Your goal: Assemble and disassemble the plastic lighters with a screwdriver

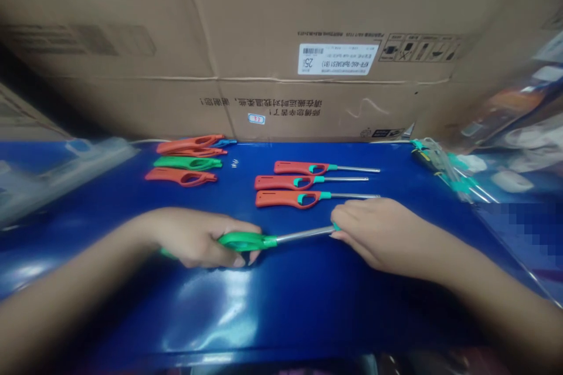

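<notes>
My left hand [206, 238] is wrapped round the green handle of a long-nosed lighter [247, 241], low over the blue table. From that handle a metal tube slants up to the right, and my right hand [373, 233] is closed on its far end. A bit of teal shows at my right fingertips; the rest there is hidden. Just beyond my hands lie three red-orange lighters [288, 198] with teal triggers and metal tubes. Farther left are several lighter handles without tubes, among them a green handle [188, 162] and a red handle [181, 176].
Along the back of the blue table [308, 304] stands a large cardboard box [264, 23] with upside-down print. Teal-ended metal tubes [457, 173] lie bundled at the right. A clear plastic container [65, 170] is at the left. Tiny pale pieces [235, 163] lie near the handles.
</notes>
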The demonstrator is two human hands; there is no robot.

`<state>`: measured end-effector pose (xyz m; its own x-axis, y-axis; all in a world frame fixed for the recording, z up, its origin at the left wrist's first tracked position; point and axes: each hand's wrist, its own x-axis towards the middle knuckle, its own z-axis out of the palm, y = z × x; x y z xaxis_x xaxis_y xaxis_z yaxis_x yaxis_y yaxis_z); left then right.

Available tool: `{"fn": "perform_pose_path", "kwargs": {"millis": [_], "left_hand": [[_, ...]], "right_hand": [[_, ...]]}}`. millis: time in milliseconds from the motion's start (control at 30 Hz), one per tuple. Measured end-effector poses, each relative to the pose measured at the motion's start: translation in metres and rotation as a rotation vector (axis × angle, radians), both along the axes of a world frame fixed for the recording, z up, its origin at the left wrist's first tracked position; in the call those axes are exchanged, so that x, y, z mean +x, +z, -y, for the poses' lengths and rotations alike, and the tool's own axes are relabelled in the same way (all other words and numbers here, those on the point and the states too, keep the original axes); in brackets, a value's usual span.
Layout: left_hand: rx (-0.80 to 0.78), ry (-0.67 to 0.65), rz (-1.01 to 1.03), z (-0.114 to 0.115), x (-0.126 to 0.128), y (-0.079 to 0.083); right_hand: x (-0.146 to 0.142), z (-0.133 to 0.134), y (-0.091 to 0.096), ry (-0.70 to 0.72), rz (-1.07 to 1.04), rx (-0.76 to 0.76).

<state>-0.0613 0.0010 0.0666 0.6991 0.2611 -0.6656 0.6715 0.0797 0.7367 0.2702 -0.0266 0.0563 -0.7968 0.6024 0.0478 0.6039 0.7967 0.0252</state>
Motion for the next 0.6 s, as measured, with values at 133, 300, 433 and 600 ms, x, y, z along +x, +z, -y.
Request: {"fn": "perform_pose_path", "kwargs": {"millis": [133, 300, 433, 600], "left_hand": [[0.209, -0.105, 0.053, 0.005, 0.01, -0.003], [0.374, -0.091, -0.028, 0.012, 0.013, -0.005], [0.5, -0.053, 0.02, 0.017, 0.022, -0.007], [0.706, 0.024, 0.043, 0.022, 0.028, -0.014]], "right_hand": [[-0.002, -0.002, -0.006, -0.002, 0.036, -0.079], [-0.004, -0.006, -0.009, -0.023, 0.055, -0.169], [-0.012, -0.004, -0.009, 0.036, 0.002, -0.237], [-0.018, -0.003, -0.015, -0.056, -0.035, -0.207]]}}
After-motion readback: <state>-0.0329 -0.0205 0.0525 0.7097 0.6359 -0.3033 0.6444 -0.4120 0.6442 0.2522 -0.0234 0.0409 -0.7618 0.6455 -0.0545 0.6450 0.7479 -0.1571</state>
